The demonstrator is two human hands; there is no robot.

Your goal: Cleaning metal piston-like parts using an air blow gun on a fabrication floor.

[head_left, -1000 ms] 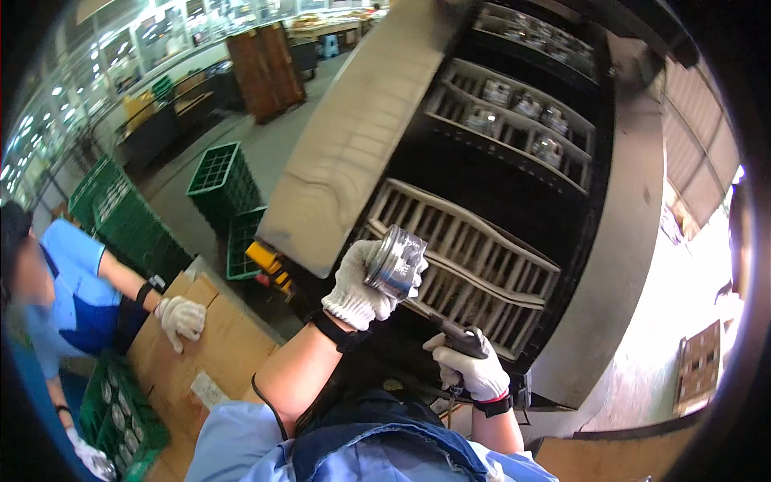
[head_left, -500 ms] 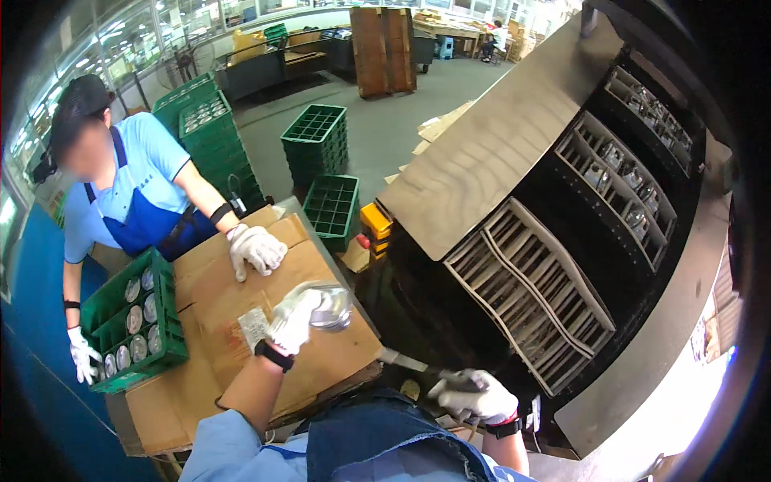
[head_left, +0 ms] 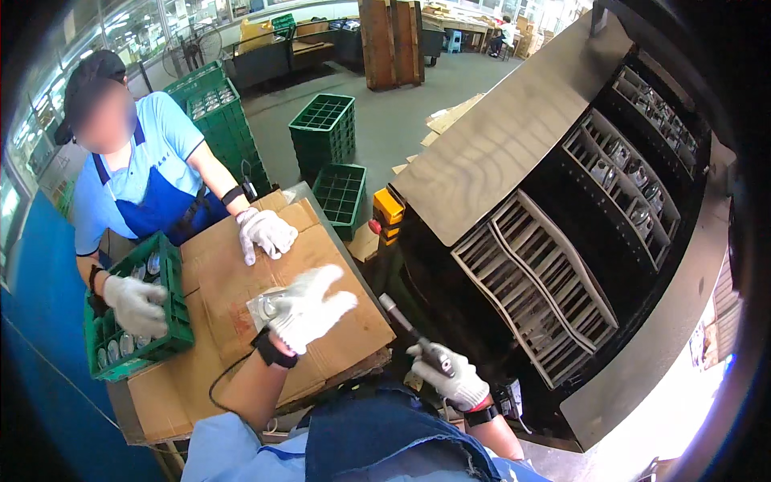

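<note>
My left hand (head_left: 312, 312), in a white glove, is over the cardboard (head_left: 217, 281), fingers spread and blurred a little by motion. A clear, shiny piece (head_left: 267, 307) lies on the cardboard beside its wrist side, partly covered by it. My right hand (head_left: 452, 377), also gloved, is wrapped round a hand-held tool (head_left: 438, 358) with a dark handle and a long metal tip pointing up and left. Across the cardboard, a co-worker's gloved hand (head_left: 267, 234) rests flat. The co-worker's other hand (head_left: 136, 306) is over a green crate (head_left: 173, 321) with glass pieces in it.
At right stands a dark machine with a metal cover (head_left: 514, 120), a slatted rack (head_left: 534, 289) and trays of glassware (head_left: 622, 185). A yellow box with a red button (head_left: 388, 210) is at its corner. Green crates (head_left: 323, 136) are stacked beyond the cardboard.
My left hand has let go of the clear glass piece and spread its fingers. My right hand has raised the tool's tip. The co-worker's crate-side hand has moved over the crate.
</note>
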